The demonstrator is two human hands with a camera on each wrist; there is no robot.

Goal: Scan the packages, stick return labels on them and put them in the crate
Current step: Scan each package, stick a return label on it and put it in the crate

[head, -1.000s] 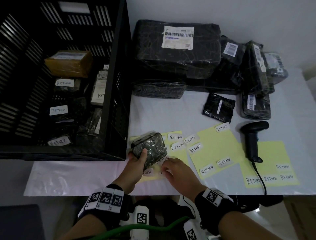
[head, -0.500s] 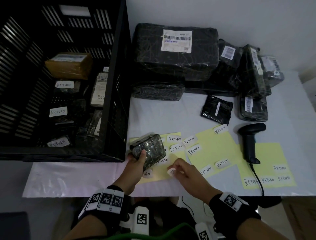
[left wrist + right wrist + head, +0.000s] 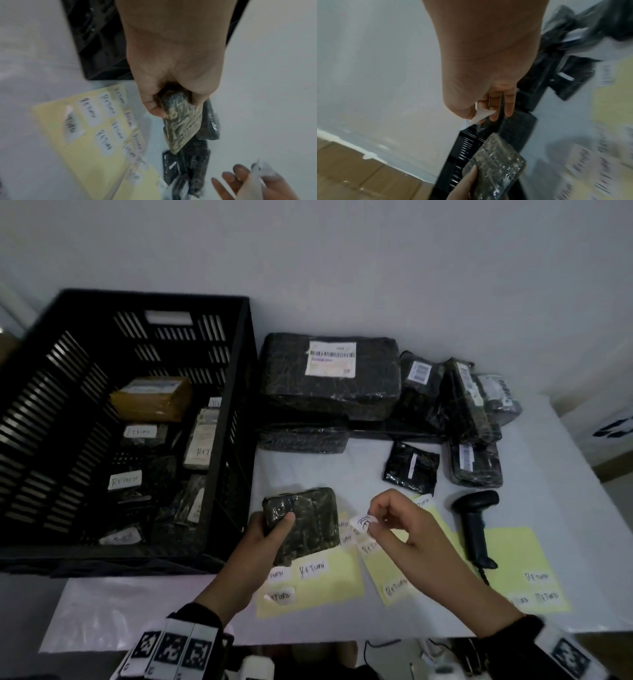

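My left hand (image 3: 270, 534) grips a small dark plastic-wrapped package (image 3: 306, 523), held above the yellow label sheets (image 3: 335, 580) near the crate's front right corner. The same package (image 3: 181, 121) shows in the left wrist view and, as package (image 3: 496, 170), in the right wrist view. My right hand (image 3: 380, 520) pinches a white return label (image 3: 363, 522) lifted off the sheet, just right of the package. The label (image 3: 481, 114) sits between thumb and fingers. The black crate (image 3: 236, 419) at the left holds several labelled packages.
A black barcode scanner (image 3: 474, 525) lies on the table right of my hands, its cable running off the front edge. A pile of dark wrapped packages (image 3: 329, 378) stands at the back. More return labels (image 3: 537, 577) lie on the right yellow sheet.
My right hand peeled a label off the yellow sheet and lifted it up beside the package. The left hand kept hold of the package and raised it slightly.
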